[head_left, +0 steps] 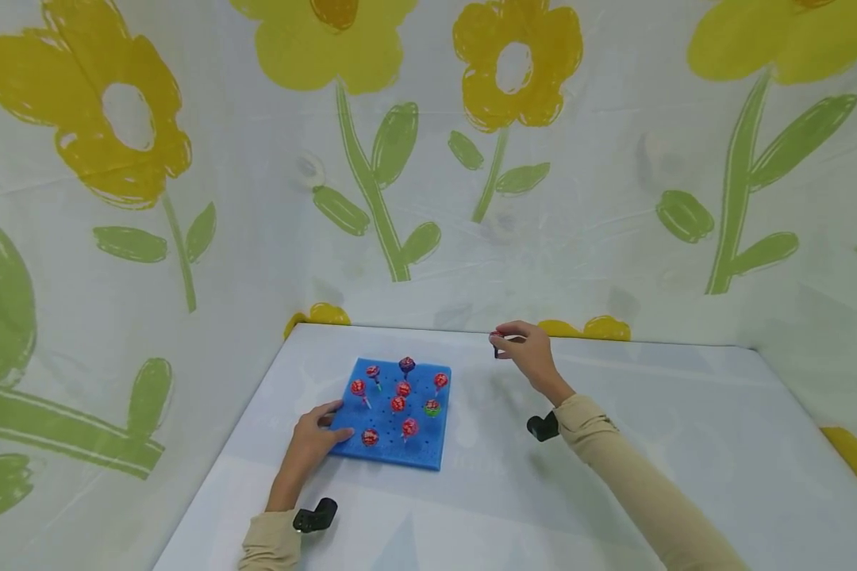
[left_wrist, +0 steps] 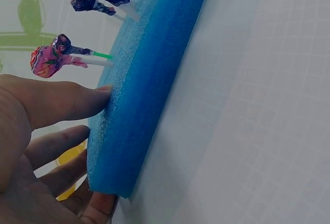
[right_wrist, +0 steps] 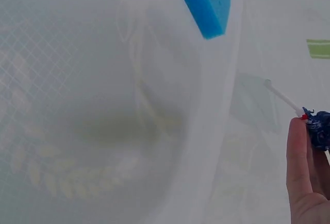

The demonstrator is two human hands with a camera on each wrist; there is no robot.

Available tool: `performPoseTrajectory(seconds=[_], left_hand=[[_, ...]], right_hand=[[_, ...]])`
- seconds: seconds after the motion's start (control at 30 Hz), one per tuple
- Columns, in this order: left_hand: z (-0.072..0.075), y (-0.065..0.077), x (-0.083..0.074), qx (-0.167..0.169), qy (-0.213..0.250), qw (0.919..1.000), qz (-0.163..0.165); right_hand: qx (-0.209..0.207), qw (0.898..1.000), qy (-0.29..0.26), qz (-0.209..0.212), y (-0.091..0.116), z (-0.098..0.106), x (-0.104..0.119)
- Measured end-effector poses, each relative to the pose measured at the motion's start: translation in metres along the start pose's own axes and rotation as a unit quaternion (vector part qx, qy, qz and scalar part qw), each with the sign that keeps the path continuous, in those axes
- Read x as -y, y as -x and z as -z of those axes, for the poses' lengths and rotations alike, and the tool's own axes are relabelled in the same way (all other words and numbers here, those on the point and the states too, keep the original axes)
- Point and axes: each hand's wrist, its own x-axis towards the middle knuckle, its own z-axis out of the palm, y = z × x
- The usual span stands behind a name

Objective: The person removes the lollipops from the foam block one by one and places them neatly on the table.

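Note:
A square blue foam block [head_left: 423,454] lies flat on the table, with several wrapped lollipops standing in it by their sticks. Most wrappers look red or pink; one at the back is dark purple [head_left: 406,365], and one at the right is green and red [head_left: 432,408]. My left hand [head_left: 311,441] holds the block at its left side, thumb on the upper edge and fingers around the side in the left wrist view. Raised to the right of the block, my right hand [head_left: 534,357] pinches a lollipop [right_wrist: 319,130] with a dark blue wrapper; its white stick points away from the fingers.
The white table [head_left: 671,444] extends to the right of the foam block. Behind and to the left hangs a white cloth [head_left: 257,159] printed with yellow flowers and green leaves. A black wrist device [head_left: 543,427] sits at each sleeve cuff.

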Motion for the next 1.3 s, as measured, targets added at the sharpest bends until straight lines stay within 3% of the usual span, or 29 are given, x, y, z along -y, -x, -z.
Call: performPoseTrajectory(seconds=[0.7,0.9,1.13,1.3], left_hand=[[0.002,0.003,-0.003,-0.006,-0.005,1.0000,-0.005],[0.001,0.003,-0.001,-0.009,-0.007,0.9999,-0.010],[-0.002,0.001,0.000,-0.012,-0.003,0.9999,-0.008],[-0.002,0.001,0.001,-0.013,-0.005,0.9999,-0.006]], right_hand=[[-0.017,0.995,0.024,-0.100,-0.013,0.002,-0.040],[-0.022,0.993,0.039,-0.108,-0.017,-0.002,-0.050],[-0.037,0.986,0.100,-0.125,-0.018,-0.005,-0.057],[-0.038,0.985,0.125,-0.112,-0.017,-0.007,-0.059]])
